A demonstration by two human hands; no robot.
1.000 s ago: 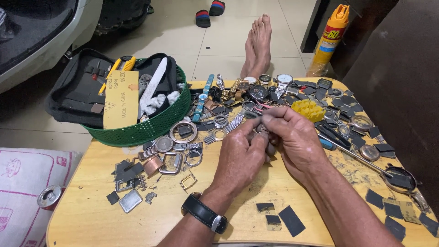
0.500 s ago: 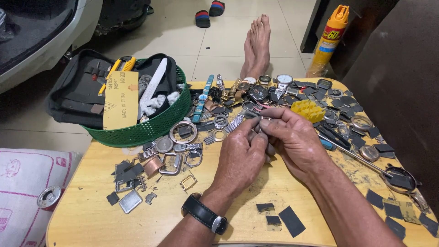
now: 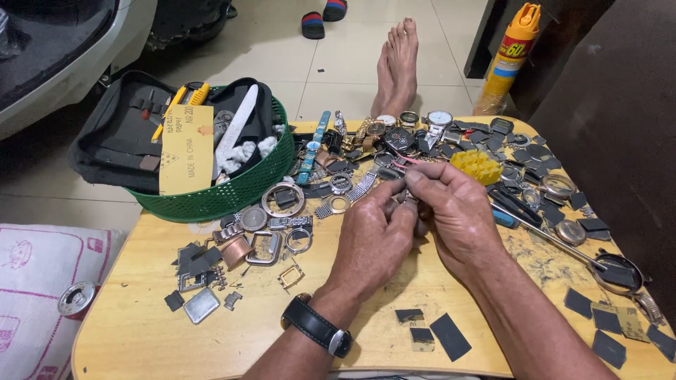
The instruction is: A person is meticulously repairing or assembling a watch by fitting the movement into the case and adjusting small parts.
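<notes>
My left hand (image 3: 370, 243) and my right hand (image 3: 451, 207) meet above the middle of a low wooden table (image 3: 134, 331). Together they pinch a small metal watch part (image 3: 410, 202) between fingertips; most of it is hidden by the fingers. A black wristwatch (image 3: 317, 327) is strapped on my left wrist. Just beyond the hands lie watches, metal bands and watch cases (image 3: 394, 137) in a heap. A yellow toothed plastic piece (image 3: 477, 165) sits right behind my right hand.
A green plastic basket (image 3: 225, 197) holding a black tool case and sandpaper stands at the table's far left. Metal bezels and buckles (image 3: 271, 225) lie left of the hands, dark square pieces (image 3: 436, 331) near the front. An orange spray can (image 3: 510, 56) stands far right. My bare feet (image 3: 398, 60) rest beyond.
Both hands have stayed in place over the table's middle; the fingers shifted slightly around the small part. Nothing else has moved.
</notes>
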